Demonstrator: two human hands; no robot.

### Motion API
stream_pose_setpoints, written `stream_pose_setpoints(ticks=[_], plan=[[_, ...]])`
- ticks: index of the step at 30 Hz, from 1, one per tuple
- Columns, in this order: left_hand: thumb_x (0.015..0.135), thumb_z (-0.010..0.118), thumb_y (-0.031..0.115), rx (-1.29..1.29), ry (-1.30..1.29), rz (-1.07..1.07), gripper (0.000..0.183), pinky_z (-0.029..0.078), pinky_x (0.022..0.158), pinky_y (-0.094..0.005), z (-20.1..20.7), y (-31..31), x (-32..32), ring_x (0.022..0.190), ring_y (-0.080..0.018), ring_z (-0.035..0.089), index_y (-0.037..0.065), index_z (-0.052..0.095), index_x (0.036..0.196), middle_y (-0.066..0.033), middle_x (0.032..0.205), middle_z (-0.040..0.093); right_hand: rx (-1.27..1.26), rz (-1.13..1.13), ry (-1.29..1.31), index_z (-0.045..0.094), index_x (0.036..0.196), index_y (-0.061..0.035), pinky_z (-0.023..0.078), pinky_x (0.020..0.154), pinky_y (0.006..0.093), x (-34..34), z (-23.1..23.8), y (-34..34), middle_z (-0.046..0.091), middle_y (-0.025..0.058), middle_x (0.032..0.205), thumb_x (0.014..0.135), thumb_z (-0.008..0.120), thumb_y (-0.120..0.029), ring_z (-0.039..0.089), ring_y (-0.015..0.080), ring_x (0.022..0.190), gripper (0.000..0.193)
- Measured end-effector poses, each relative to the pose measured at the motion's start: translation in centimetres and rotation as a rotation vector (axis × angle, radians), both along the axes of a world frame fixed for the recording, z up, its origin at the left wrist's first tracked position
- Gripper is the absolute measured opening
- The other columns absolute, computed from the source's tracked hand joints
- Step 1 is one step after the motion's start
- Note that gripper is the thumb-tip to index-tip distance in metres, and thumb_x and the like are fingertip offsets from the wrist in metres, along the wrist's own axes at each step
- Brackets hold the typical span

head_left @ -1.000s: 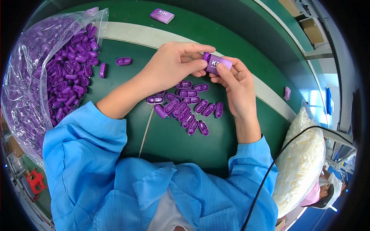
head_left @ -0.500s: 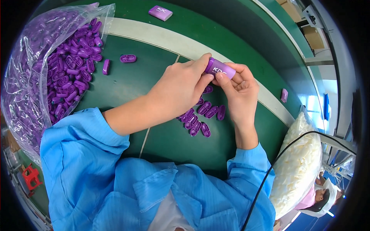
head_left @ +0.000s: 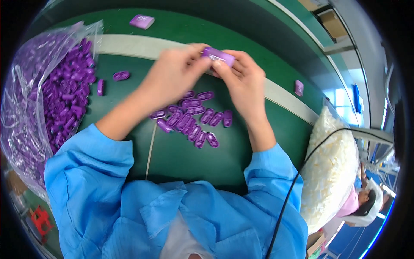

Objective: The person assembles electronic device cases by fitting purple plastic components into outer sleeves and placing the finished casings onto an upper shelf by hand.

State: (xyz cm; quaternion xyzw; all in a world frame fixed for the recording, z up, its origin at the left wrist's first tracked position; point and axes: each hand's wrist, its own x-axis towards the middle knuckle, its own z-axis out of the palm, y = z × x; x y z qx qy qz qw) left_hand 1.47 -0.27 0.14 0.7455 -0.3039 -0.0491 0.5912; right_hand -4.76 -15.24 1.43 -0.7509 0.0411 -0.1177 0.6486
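A small purple case [head_left: 224, 58] with white print is held up over the far part of the green table, between my two hands. My right hand [head_left: 246, 82] grips it from the right, thumb on the near face and fingers behind. The thumb and forefinger of my left hand [head_left: 174, 75], blurred by motion, close at the case's left end; what they cover there is hidden. Below my hands lies a loose cluster of several oval purple caps [head_left: 188, 123]. One purple cap [head_left: 121, 76] and another on its side [head_left: 100, 87] lie apart to the left.
A clear plastic bag [head_left: 26, 108] full of purple caps lies open at the left. Beyond a white strip [head_left: 129, 45], a green belt [head_left: 181, 26] carries a purple case [head_left: 142, 21] and another purple case [head_left: 299, 88]. A bag of cream pieces [head_left: 331, 172] and a black cable [head_left: 286, 194] are right.
In the picture, the scene has shifted left, and more of the caps below my hands show. My hands are still together at the case, which is now tilted differently.
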Motion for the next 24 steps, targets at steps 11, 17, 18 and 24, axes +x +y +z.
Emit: stream_pose_setpoints(ticks=[11,17,18,24], plan=[[0.084,0.060,0.027,0.527,-0.406,0.367,0.030,0.048,0.079,-0.0356,-3.5,1.5,11.9,0.090,-0.0285,0.062,0.004,0.065,0.102,-0.0139,0.100,0.064,-1.203,-0.698,0.442,0.062,0.110,-0.0020,0.047,0.086,0.0375,-1.8,-0.8,-19.8,0.064,0.0180,0.103,0.073,0.066,-0.042,0.061,0.0312,0.098,0.054],[0.080,0.058,0.006,0.401,-0.398,-0.046,0.014,0.048,0.066,-0.0336,0.7,1.5,3.7,0.075,-0.0286,0.060,0.001,0.064,0.092,-0.0141,0.087,0.062,-1.128,-0.666,0.629,0.058,0.115,-0.0034,0.047,0.086,0.0389,-2.2,-1.4,-20.6,0.064,0.0170,0.102,0.068,0.067,-0.045,0.061,0.0317,0.097,0.063],[0.080,0.058,0.004,0.467,-0.420,-0.159,0.014,0.048,0.065,-0.0350,1.5,2.1,1.6,0.074,-0.0296,0.060,0.000,0.063,0.091,-0.0143,0.084,0.061,-1.145,-0.655,0.575,0.060,0.113,-0.0035,0.048,0.083,0.0372,-2.2,-1.3,-20.2,0.065,0.0152,0.097,0.068,0.067,-0.043,0.063,0.0291,0.092,0.060],[0.072,0.063,0.001,0.511,-0.260,-0.242,0.023,0.048,0.071,-0.0361,2.3,5.1,-1.9,0.081,-0.0303,0.058,-0.001,0.061,0.095,-0.0120,0.098,0.056,-0.194,-0.165,0.221,0.066,0.097,-0.0030,0.039,0.050,0.0175,-0.1,1.4,-9.9,0.058,0.0002,0.072,0.080,0.064,-0.021,0.049,0.0049,0.057,0.024]])
